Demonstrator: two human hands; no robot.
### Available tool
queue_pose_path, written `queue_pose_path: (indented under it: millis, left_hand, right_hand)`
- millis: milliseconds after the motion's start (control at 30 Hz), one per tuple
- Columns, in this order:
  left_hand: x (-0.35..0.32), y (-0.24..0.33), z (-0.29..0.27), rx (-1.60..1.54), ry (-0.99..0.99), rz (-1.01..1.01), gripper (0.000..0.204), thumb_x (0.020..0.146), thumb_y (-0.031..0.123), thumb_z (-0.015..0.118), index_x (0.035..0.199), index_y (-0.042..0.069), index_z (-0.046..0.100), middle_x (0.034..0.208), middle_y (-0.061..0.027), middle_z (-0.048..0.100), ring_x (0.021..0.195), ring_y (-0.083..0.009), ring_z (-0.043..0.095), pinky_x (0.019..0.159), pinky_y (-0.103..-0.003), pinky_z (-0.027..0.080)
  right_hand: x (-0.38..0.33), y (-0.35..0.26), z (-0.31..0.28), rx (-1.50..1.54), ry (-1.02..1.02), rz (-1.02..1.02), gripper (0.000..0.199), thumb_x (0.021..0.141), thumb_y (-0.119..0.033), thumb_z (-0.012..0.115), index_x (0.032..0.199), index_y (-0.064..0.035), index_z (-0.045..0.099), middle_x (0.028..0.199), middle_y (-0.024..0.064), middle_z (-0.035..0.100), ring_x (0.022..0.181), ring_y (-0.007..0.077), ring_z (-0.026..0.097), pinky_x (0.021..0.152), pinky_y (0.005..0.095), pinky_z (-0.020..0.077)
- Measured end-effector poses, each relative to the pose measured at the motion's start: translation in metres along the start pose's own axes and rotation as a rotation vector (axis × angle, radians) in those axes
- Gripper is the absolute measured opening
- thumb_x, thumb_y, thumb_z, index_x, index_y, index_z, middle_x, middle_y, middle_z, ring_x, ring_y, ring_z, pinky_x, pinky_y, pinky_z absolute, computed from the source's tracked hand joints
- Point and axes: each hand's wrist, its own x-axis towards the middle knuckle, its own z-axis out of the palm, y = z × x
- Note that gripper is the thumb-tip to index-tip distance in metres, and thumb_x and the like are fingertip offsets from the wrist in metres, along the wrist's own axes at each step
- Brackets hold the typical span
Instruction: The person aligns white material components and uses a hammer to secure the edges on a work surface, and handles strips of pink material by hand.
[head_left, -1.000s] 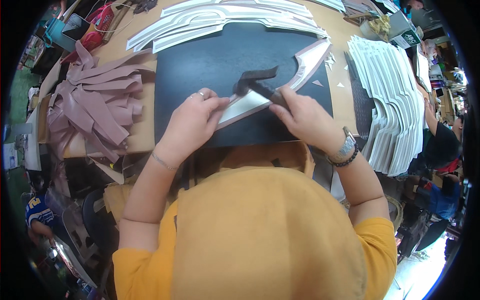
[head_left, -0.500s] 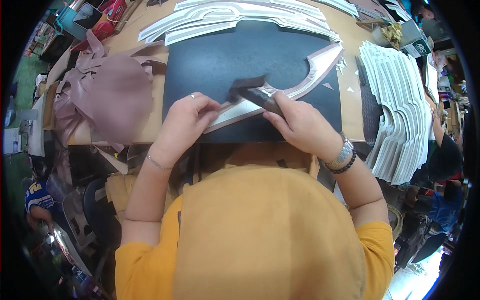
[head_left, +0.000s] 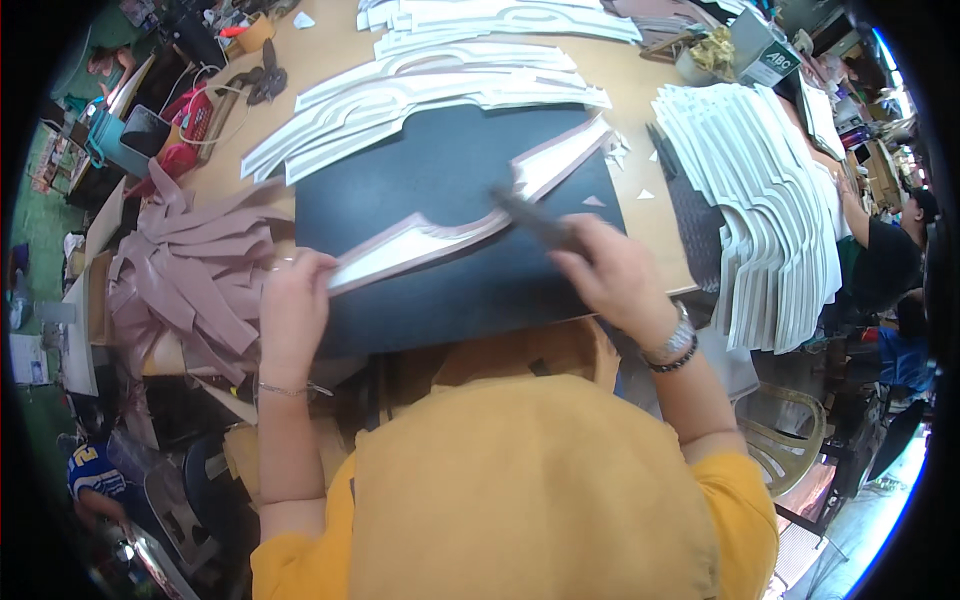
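A long curved strip of leather, white in the middle with mauve edges, lies slantwise across a dark work mat. Its left end is pinched between the thumb and fingers of my left hand. My right hand is wrapped round the handle of a hammer. The hammer's dark head, smeared by motion, is over the middle of the strip. Whether it touches the strip I cannot tell.
Mauve leather scraps are heaped at the left. Stacked white curved pieces lie beyond the mat, and a fanned stack of similar pieces sits at the right. Small offcuts lie near the strip's far end. A co-worker is at far right.
My left hand has moved left and now pinches the strip's left end. The strip has shifted left and shows more of its length. The hammer has swung to a new angle.
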Motion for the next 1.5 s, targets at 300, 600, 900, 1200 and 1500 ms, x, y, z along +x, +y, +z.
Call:
queue_pose_path:
  millis: [300, 600, 900, 1200, 1500]
  left_hand:
    - [0.047, 0.079, 0.047, -0.143, 0.104, 0.445, 0.028, 0.087, 0.025, 0.07, 0.107, 0.007, 0.067, 0.113, -0.0113, 0.064, 0.107, -0.0295, 0.06, 0.096, -0.041, 0.044]
    - [0.088, 0.098, 0.014, -0.999, -0.322, -0.057, 0.03, 0.104, 0.019, 0.045, 0.127, 0.003, 0.057, 0.105, -0.0077, 0.068, 0.074, -0.0113, 0.062, 0.064, -0.027, 0.051]
    - [0.087, 0.064, -0.01, -1.764, -0.487, -0.238, 0.042, 0.103, 0.013, 0.035, 0.144, 0.004, 0.041, 0.123, -0.0142, 0.063, 0.094, -0.0155, 0.064, 0.078, -0.03, 0.054]
    - [0.074, 0.065, -0.006, -2.23, -0.44, -0.056, 0.051, 0.098, 0.004, 0.036, 0.149, 0.005, 0.031, 0.13, -0.0145, 0.059, 0.117, -0.0251, 0.059, 0.101, -0.044, 0.05]
    - [0.051, 0.103, -0.005, -2.182, -0.303, 0.074, 0.064, 0.092, -0.007, 0.052, 0.15, 0.01, 0.031, 0.134, -0.0089, 0.057, 0.129, -0.0272, 0.052, 0.108, -0.046, 0.044]
  right_hand:
    - [-0.083, 0.128, -0.065, -0.697, 0.343, 0.534, 0.03, 0.09, -0.024, 0.067, 0.115, -0.0081, 0.063, 0.107, 0.015, 0.067, 0.101, 0.0337, 0.064, 0.084, 0.0438, 0.0502]
    - [-0.009, 0.066, -0.004, -0.394, 0.021, -0.022, 0.049, 0.092, -0.033, 0.064, 0.131, -0.0055, 0.056, 0.137, 0.0147, 0.054, 0.128, 0.0336, 0.05, 0.105, 0.0539, 0.0361]
    - [-0.006, 0.08, 0.011, -0.551, -0.098, 0.187, 0.07, 0.1, -0.047, 0.047, 0.152, -0.0041, 0.029, 0.158, 0.017, 0.031, 0.145, 0.0352, 0.029, 0.115, 0.0586, 0.0215]
    - [0.008, 0.075, 0.003, -0.221, 0.045, 0.035, 0.021, 0.088, -0.01, 0.067, 0.109, -0.0059, 0.068, 0.111, 0.0156, 0.063, 0.104, 0.0344, 0.059, 0.088, 0.0438, 0.0473]
    - [0.032, 0.091, -0.011, -0.115, 0.418, 0.068, 0.024, 0.09, -0.006, 0.065, 0.114, -0.0039, 0.066, 0.11, 0.0153, 0.065, 0.104, 0.0308, 0.061, 0.092, 0.0394, 0.0466]
